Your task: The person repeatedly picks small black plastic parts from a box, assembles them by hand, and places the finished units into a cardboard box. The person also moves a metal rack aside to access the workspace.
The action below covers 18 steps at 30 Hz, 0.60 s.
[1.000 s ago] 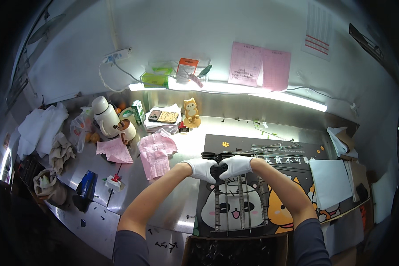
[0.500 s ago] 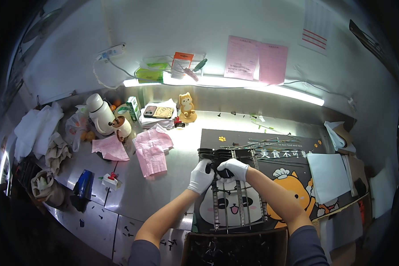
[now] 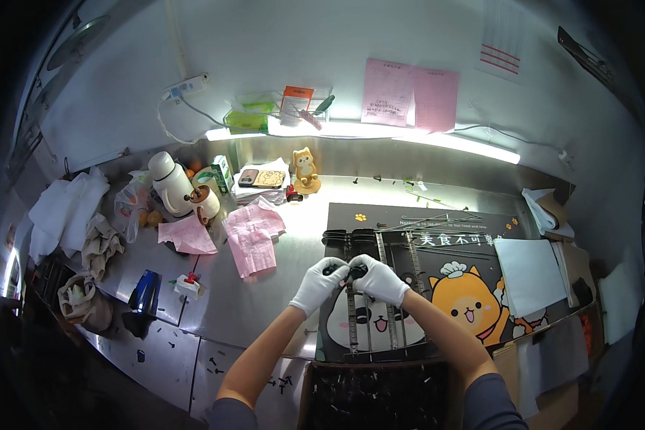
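Observation:
My left hand [image 3: 318,282], in a white glove, pinches a small black piece [image 3: 332,270] over the left side of a metal rack. Close beside it, my right hand [image 3: 381,279], gloved the same way, has its fingers closed on another small black piece [image 3: 358,271]; whether the two pieces are joined I cannot tell. The rack [image 3: 384,315] has notched metal strips and thin rods and lies on a dark printed mat [image 3: 448,251]. Several flat black pieces [image 3: 350,237] sit in a row at its far left end. My hands hide part of the rack.
A box of small black parts [image 3: 376,398] stands at the near edge. Loose thin rods [image 3: 451,229] lie on the mat's far side. White sheets [image 3: 530,276] are at the right. Pink paper [image 3: 254,236], a white flask [image 3: 172,183] and a cat figurine [image 3: 305,170] stand or lie leftward.
Both hands have drawn back slightly from the far end of the rack, uncovering the row of black pieces there. The whole view has shifted a little.

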### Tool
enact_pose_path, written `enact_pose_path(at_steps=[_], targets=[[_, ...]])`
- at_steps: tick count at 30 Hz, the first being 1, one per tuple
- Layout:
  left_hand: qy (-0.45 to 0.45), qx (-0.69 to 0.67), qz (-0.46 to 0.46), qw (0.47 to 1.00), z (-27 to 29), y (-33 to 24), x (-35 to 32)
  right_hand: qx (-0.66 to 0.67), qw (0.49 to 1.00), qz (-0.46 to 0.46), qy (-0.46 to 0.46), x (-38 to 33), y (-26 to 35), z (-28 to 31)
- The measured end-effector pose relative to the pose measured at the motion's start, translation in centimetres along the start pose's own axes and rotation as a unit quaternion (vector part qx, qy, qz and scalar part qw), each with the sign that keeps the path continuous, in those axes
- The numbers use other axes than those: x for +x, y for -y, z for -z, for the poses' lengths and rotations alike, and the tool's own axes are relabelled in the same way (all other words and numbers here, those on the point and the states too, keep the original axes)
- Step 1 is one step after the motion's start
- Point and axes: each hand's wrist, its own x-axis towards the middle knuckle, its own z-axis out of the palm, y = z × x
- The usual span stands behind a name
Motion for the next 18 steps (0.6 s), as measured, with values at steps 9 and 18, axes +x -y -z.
enact_pose_path(at_steps=[9, 18], targets=[[0.336, 0.480, -0.301, 0.753, -3.9, -0.3, -14.7, 0.039, 0.924, -0.136, 0.355, -11.6, 0.9, 1.8], [0.007, 0.134, 0.014, 0.991, 4.5, -2.5, 3.9, -0.058, 0.997, 0.028, -0.032, 2.8, 0.0, 8.8]])
